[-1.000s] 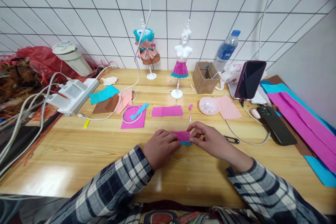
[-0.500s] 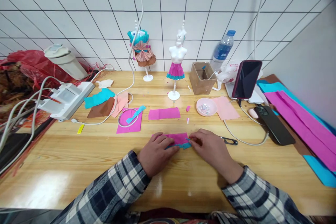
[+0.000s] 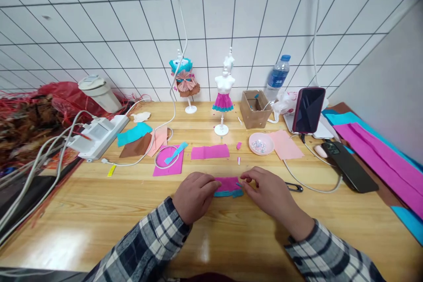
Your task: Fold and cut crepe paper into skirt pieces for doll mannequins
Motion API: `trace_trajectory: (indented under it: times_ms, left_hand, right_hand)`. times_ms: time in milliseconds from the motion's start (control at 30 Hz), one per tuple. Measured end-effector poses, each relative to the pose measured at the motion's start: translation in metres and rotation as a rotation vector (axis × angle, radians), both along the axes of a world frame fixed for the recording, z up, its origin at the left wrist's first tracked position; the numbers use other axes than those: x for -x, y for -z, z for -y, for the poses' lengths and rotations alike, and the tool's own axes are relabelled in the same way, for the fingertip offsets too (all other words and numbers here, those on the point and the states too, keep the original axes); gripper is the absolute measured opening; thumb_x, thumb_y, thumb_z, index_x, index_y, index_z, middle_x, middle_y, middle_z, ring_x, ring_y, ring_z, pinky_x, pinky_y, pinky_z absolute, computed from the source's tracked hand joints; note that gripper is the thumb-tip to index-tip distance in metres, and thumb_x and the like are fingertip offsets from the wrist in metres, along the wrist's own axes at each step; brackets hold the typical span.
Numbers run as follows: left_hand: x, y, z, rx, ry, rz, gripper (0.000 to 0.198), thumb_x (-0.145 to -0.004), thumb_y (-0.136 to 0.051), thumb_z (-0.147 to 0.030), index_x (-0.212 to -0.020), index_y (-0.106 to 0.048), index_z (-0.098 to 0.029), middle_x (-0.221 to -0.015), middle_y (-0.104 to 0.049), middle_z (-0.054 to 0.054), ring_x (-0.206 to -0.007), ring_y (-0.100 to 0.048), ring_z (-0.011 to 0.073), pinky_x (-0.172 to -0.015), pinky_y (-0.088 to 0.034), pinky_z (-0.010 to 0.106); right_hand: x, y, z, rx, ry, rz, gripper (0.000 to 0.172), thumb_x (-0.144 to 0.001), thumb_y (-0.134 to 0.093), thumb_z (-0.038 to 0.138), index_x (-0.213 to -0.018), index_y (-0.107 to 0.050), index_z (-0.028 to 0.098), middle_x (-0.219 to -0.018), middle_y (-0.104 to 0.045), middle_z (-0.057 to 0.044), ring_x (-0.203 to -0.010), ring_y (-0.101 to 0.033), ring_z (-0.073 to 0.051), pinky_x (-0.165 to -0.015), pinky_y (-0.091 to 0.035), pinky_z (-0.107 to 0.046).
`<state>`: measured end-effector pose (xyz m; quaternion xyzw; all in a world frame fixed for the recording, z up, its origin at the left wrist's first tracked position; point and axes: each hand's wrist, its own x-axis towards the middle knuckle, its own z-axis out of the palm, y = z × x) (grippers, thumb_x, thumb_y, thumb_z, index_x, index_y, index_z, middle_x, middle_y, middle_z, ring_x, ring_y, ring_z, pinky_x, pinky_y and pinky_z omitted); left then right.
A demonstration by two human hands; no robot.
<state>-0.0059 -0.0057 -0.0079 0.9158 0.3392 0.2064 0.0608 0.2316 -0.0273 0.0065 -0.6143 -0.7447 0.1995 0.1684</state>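
Observation:
A magenta crepe-paper strip (image 3: 227,183) with a blue paper edging (image 3: 224,194) along its near side lies on the table in front of me. My left hand (image 3: 194,197) is closed over the strip's left end, its thumb on the magenta paper. At the right end, my right hand (image 3: 272,194) pinches a small blue paper piece (image 3: 238,184). A black looped metal handle (image 3: 295,187) sticks out from behind my right hand; its other end is hidden. Beyond my hands lies a second magenta strip (image 3: 210,152).
A mannequin in a magenta skirt (image 3: 223,100) and a dressed mannequin (image 3: 187,83) stand at the back. Rightward are a cardboard box (image 3: 255,116), a pink dish of sequins (image 3: 253,146) and phones (image 3: 350,167). Cables and a power strip (image 3: 102,136) lie left.
The view has tilted up slightly. My left hand has drawn back leftward and curled, baring more of the blue edging. My right hand still pinches the blue piece.

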Motion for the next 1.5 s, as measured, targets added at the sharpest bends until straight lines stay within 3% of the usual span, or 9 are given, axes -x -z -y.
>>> trace_trajectory:
  times_ms: [500, 600, 700, 800, 900, 1133, 1300, 1367, 1500]
  left_hand:
    - [-0.004, 0.006, 0.008, 0.156, 0.072, -0.130, 0.026, -0.091, -0.047, -0.024, -0.111, -0.065, -0.026, -0.108, -0.065, 0.006, -0.096, -0.059, 0.0214, -0.084, -0.049, 0.039]
    - [-0.003, 0.001, 0.009, 0.161, 0.037, -0.032, 0.032, -0.089, -0.050, -0.022, -0.118, -0.060, -0.023, -0.110, -0.063, 0.009, -0.098, -0.058, 0.0230, -0.085, -0.049, 0.040]
    - [-0.005, -0.014, 0.011, 0.280, -0.040, 0.173, 0.031, -0.090, -0.050, -0.025, -0.119, -0.060, -0.020, -0.102, -0.063, 0.009, -0.092, -0.058, 0.0199, -0.081, -0.049, 0.035]
    - [-0.010, -0.032, 0.011, 0.490, -0.034, 0.286, 0.027, -0.090, -0.050, -0.033, -0.109, -0.064, -0.019, -0.087, -0.063, 0.005, -0.079, -0.057, 0.0156, -0.072, -0.048, 0.028]
    - [-0.015, -0.041, 0.010, 0.557, -0.049, 0.278, 0.025, -0.087, -0.055, -0.038, -0.094, -0.067, -0.017, -0.078, -0.062, 0.003, -0.070, -0.054, 0.0142, -0.065, -0.044, 0.026]
    - [-0.020, -0.037, 0.014, 0.643, -0.122, 0.336, 0.018, -0.082, -0.058, -0.029, -0.073, -0.066, -0.015, -0.063, -0.059, 0.000, -0.059, -0.048, 0.0111, -0.057, -0.038, 0.023]
    - [-0.023, -0.036, 0.017, 0.712, -0.219, 0.437, 0.020, -0.082, -0.057, -0.031, -0.072, -0.064, -0.014, -0.062, -0.058, -0.001, -0.058, -0.047, 0.0110, -0.055, -0.038, 0.022]
    - [-0.025, -0.035, 0.018, 0.690, -0.251, 0.441, 0.020, -0.082, -0.058, -0.031, -0.073, -0.064, -0.014, -0.062, -0.059, 0.000, -0.058, -0.049, 0.0114, -0.055, -0.038, 0.022]
    - [-0.028, -0.033, 0.019, 0.632, -0.258, 0.408, 0.019, -0.083, -0.058, -0.031, -0.073, -0.066, -0.015, -0.064, -0.062, 0.000, -0.061, -0.053, 0.0126, -0.058, -0.041, 0.023]
  right_hand:
    - [0.003, 0.010, -0.002, 0.013, 0.023, 0.080, 0.009, -0.081, -0.053, 0.019, -0.076, -0.060, 0.021, -0.078, -0.063, -0.001, -0.074, -0.055, -0.016, -0.063, -0.034, -0.026]
    - [0.003, 0.004, -0.003, 0.055, 0.045, -0.089, 0.006, -0.079, -0.054, 0.020, -0.075, -0.059, 0.021, -0.075, -0.061, 0.000, -0.070, -0.053, -0.015, -0.061, -0.035, -0.025]
    - [0.005, -0.004, -0.002, 0.285, -0.026, -0.405, 0.008, -0.080, -0.053, 0.024, -0.075, -0.058, 0.020, -0.067, -0.056, 0.002, -0.063, -0.049, -0.013, -0.057, -0.035, -0.024]
    - [0.010, -0.011, 0.002, 0.484, -0.110, -0.602, 0.010, -0.079, -0.054, 0.026, -0.073, -0.059, 0.019, -0.062, -0.051, 0.004, -0.058, -0.043, -0.011, -0.054, -0.033, -0.023]
    - [0.016, -0.014, 0.006, 0.531, -0.109, -0.652, 0.010, -0.077, -0.057, 0.026, -0.072, -0.060, 0.018, -0.060, -0.049, 0.005, -0.056, -0.040, -0.010, -0.052, -0.030, -0.023]
    - [0.018, -0.014, 0.009, 0.534, -0.073, -0.639, 0.012, -0.076, -0.060, 0.028, -0.073, -0.064, 0.018, -0.059, -0.052, 0.003, -0.055, -0.043, -0.010, -0.051, -0.033, -0.022]
    - [0.019, -0.017, 0.013, 0.342, 0.037, -0.649, 0.033, -0.081, -0.059, 0.040, -0.106, -0.067, 0.021, -0.091, -0.068, -0.005, -0.068, -0.056, -0.014, -0.060, -0.045, -0.026]
    - [0.023, -0.016, 0.015, 0.289, 0.038, -0.663, 0.032, -0.078, -0.063, 0.043, -0.101, -0.070, 0.021, -0.096, -0.069, -0.005, -0.076, -0.059, -0.017, -0.065, -0.048, -0.028]
    - [0.031, -0.007, 0.016, 0.281, 0.090, -0.633, 0.018, -0.077, -0.064, 0.035, -0.081, -0.070, 0.019, -0.077, -0.070, -0.003, -0.068, -0.058, -0.016, -0.064, -0.046, -0.027]
